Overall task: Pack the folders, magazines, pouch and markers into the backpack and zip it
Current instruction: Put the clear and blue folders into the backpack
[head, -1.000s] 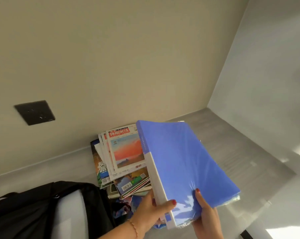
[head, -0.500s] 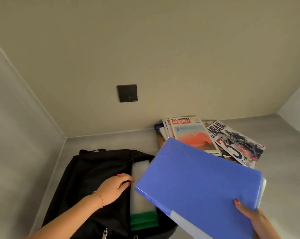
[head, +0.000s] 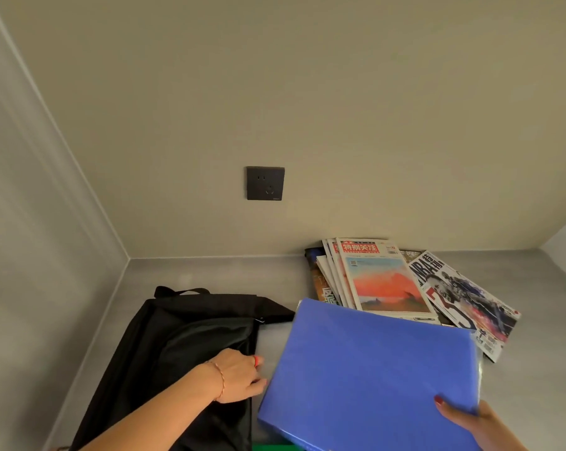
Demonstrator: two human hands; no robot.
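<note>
A black backpack [head: 184,340] lies flat at the lower left of the grey surface. My left hand [head: 239,374] grips the edge of its front flap and holds the opening apart. My right hand [head: 470,421] holds a blue folder [head: 369,375] by its near right corner, tilted over the backpack's opening. A sliver of something green [head: 271,447] shows under the folder at the bottom edge. A fanned stack of magazines [head: 382,281] lies behind the folder against the wall. The pouch and markers are not in sight.
A beige back wall carries a dark power socket [head: 265,183]. A grey side wall [head: 31,255] closes the left. The grey surface [head: 210,271] runs to the wall behind the backpack, and more of it shows at the far right.
The folder has moved down and left toward the backpack's opening. My left hand, off the folder since a second ago, stays on the backpack's flap. The view has come closer.
</note>
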